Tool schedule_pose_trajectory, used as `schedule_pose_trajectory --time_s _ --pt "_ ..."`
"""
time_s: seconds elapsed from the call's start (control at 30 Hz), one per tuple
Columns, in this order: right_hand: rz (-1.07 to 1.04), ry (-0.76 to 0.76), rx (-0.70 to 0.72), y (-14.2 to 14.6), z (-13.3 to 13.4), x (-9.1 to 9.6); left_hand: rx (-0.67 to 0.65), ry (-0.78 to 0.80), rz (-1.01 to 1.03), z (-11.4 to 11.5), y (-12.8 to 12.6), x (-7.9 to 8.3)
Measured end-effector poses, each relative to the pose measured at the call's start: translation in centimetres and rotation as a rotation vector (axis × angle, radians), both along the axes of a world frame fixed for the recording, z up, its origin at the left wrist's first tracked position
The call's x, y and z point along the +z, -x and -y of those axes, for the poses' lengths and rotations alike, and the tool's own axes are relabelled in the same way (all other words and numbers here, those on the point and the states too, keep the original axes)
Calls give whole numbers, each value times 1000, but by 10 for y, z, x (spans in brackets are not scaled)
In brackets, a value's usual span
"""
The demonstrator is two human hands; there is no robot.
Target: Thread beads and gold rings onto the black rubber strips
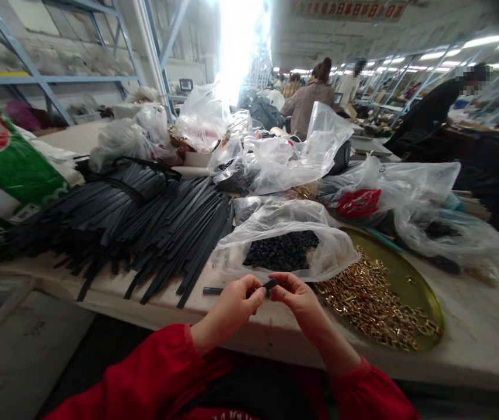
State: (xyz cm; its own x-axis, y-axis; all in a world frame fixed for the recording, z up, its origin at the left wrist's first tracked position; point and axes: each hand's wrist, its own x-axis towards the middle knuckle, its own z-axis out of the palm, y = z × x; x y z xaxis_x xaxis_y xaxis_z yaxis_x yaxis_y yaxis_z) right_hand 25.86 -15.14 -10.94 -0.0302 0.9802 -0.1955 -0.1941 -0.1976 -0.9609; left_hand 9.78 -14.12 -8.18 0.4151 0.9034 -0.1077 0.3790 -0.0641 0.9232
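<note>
My left hand [239, 300] is closed in a pinch on a flat black strap [270, 284]. One end of the strap comes out between my two hands, and a black length pokes out on the table side, left of my left hand. My right hand [298, 297] has its thumb and fingers closed around the near end of the same strap. Whether a small part sits there too is hidden by the fingers. Just beyond my hands lies an open plastic bag [337, 252] of small black pieces [282, 249]. To the right, a round golden tray [428, 303] bears many gold metal buckles [376, 300].
A large bundle of black straps [157, 227] is spread over the table's left side. Several clear plastic bags [293, 154] are heaped behind, one with a red packet [358, 202]. A green printed sack [30, 169] stands far left. Other people [313, 99] work farther back.
</note>
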Motion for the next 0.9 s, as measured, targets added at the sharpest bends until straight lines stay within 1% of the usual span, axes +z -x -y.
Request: schedule_pose_trajectory --time_s 0.17,0.27,0.33,0.47,0.57,0.67,0.8,0.9 --pt "-21 -31 -16 13 9 -6 9 -195 -214 4 6 -5" --pt "-56 43 -11 13 15 -7 13 -265 -347 6 10 -10" --pt "-96 106 -10 13 19 -7 19 -287 -403 8 11 -14" --pt "-178 172 -36 12 26 -11 3 -296 -436 11 10 -19" --pt "-323 239 -86 15 26 -17 4 -311 -498 11 6 -19" --pt "-429 261 -147 19 25 -22 4 -336 -564 10 1 -19" --pt "-472 296 -161 21 26 -22 -13 -351 -632 11 -1 -19" --pt "-468 322 -195 22 28 -22 -23 -366 -641 11 1 -18"
